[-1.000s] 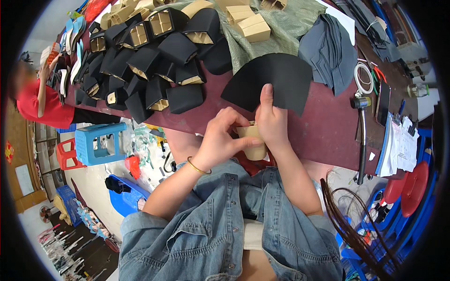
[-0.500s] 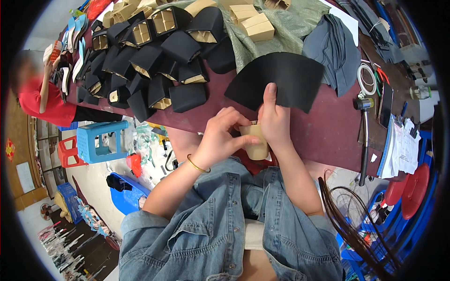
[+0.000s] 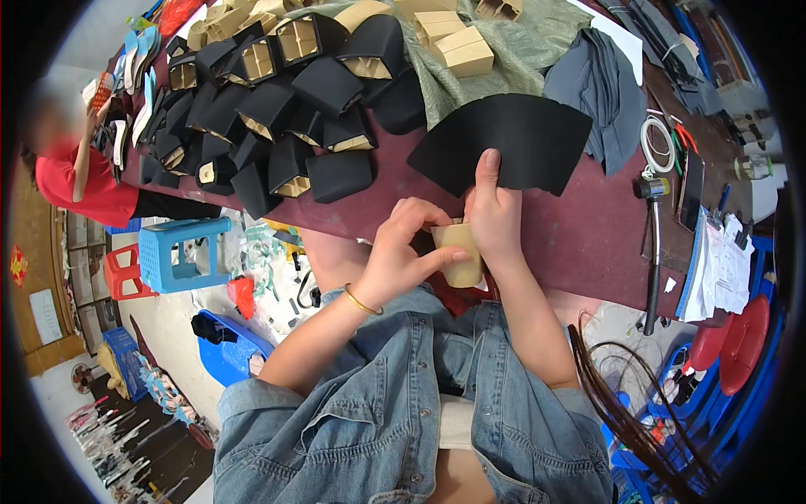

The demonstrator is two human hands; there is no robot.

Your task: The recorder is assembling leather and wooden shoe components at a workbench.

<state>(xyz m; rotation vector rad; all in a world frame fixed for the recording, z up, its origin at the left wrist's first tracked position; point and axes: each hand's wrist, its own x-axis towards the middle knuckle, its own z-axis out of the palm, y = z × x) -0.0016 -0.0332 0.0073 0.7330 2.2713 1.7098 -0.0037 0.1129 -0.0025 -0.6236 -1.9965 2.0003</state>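
My left hand (image 3: 401,252) grips a beige shoe heel block (image 3: 462,256) at the table's near edge, its thumb across the front. Close beside it, my right hand (image 3: 494,220) pinches a black fan-shaped sheet (image 3: 508,143) under its raised thumb; its other fingers are mostly hidden behind the block and the sheet. The sheet spreads out over the table beyond both hands, its curved edge away from me. Left of the sheet lies a pile of heel blocks covered in black (image 3: 327,84), their beige hollow sides partly showing.
Bare beige blocks (image 3: 466,52) rest on a green cloth (image 3: 537,38) at the back. Grey fan-shaped pieces (image 3: 596,101) lie to the right, near a hammer (image 3: 652,244), white tape roll (image 3: 657,143) and papers (image 3: 722,260). A person in red (image 3: 84,181) is at the far left.
The black sheet has swung slightly up and to the right, turning flatter toward me. My left wrist has shifted a little to the right. The heel block stays in nearly the same place.
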